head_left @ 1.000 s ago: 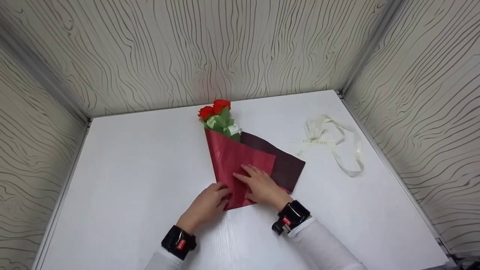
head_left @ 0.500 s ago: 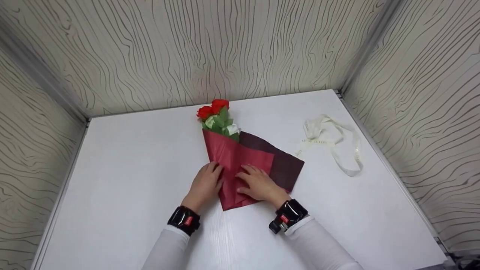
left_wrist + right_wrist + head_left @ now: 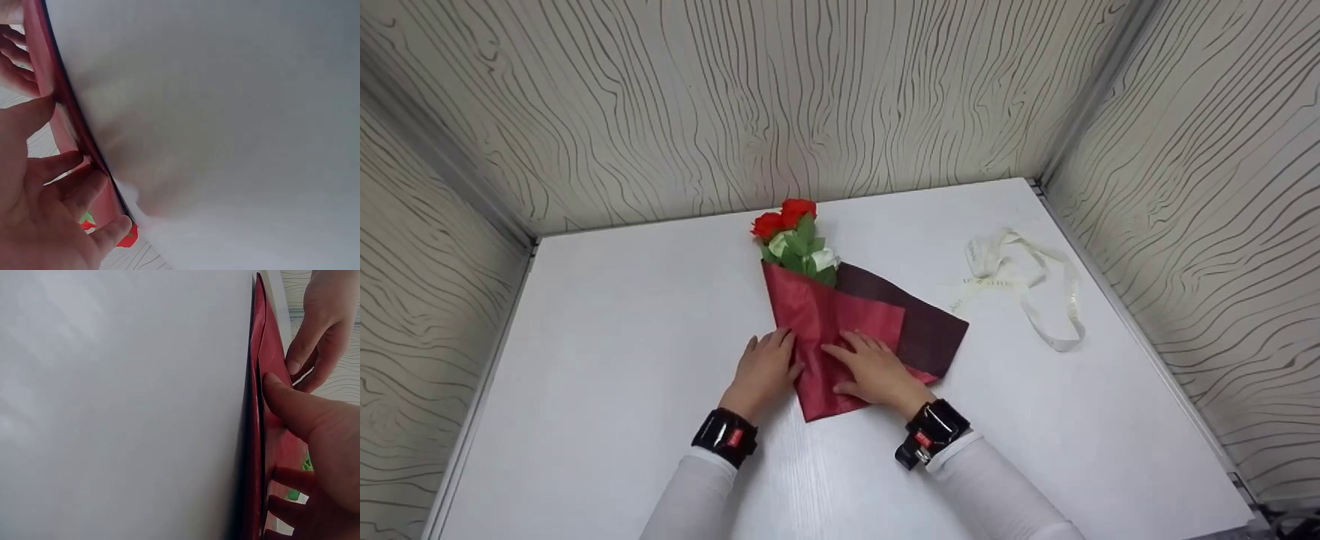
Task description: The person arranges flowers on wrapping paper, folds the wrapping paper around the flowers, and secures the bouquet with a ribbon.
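Note:
A bouquet wrapped in red paper (image 3: 799, 307) lies on the white table, with a dark maroon flap (image 3: 934, 334) spread to the right. Red roses (image 3: 797, 213), pale blooms (image 3: 825, 259) and green leaves show at its top; the stems are hidden. My left hand (image 3: 765, 367) lies along the wrapper's left edge. In the left wrist view, its thumb and fingertips (image 3: 119, 225) touch that folded edge. My right hand (image 3: 877, 371) presses the red paper near the lower middle, fingers spread. The right wrist view has the thumb (image 3: 292, 402) flat on the wrapper by the layered lower edge.
A loose cream ribbon (image 3: 1063, 345) with printed letters lies in loops at the right of the table (image 3: 607, 360). Wood-grain patterned panels (image 3: 840, 97) stand behind and at both sides. Black camera bands (image 3: 725, 437) sit on both wrists.
My left hand has moved up along the wrapper's left edge from its lower corner, off the paper's face. The right hand stays on the red paper, with slight finger shifts. The bouquet hardly moves.

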`<state>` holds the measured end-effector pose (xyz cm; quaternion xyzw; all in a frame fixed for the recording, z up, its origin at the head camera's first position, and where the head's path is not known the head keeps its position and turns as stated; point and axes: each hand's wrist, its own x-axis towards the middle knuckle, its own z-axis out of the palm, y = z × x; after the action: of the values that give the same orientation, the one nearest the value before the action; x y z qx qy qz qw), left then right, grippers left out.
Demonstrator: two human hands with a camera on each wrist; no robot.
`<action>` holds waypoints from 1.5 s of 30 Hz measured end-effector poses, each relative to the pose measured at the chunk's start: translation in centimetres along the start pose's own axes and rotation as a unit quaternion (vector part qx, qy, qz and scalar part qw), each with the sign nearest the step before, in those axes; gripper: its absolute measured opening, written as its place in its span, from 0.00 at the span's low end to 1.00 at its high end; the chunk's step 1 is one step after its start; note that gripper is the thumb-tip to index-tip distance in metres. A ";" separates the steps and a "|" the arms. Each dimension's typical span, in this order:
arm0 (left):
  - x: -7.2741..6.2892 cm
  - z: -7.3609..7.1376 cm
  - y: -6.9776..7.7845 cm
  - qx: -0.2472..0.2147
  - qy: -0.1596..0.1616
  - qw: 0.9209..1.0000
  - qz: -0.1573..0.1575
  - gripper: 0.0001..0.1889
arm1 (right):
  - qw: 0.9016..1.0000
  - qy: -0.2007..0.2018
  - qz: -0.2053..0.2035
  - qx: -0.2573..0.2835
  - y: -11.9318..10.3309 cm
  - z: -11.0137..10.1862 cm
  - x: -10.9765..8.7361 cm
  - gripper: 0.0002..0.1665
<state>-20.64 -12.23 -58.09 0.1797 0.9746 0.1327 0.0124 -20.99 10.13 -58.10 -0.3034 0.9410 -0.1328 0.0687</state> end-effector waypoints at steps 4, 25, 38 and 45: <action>-0.1 -0.3 -0.2 0.006 -0.003 1.000 0.008 0.28 | 1.000 0.005 -0.005 0.000 0.0 0.0 0.0 0.40; 3.9 -1.1 -3.1 -0.077 0.036 0.994 0.063 0.10 | 1.000 -0.005 -0.016 -0.025 0.1 -0.3 -0.7 0.40; 5.2 -0.3 -4.8 -0.013 0.089 0.996 -0.006 0.16 | 1.000 -0.003 -0.016 -0.015 0.3 -0.2 -0.6 0.41; 5.2 -0.4 -5.4 -0.037 0.032 0.998 -0.049 0.29 | 1.000 -0.002 -0.013 -0.017 0.4 -0.1 -0.5 0.41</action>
<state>-27.43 -15.29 -59.03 0.1266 0.9766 0.1735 -0.0054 -20.81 10.78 -58.08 -0.3167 0.9391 -0.1172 0.0642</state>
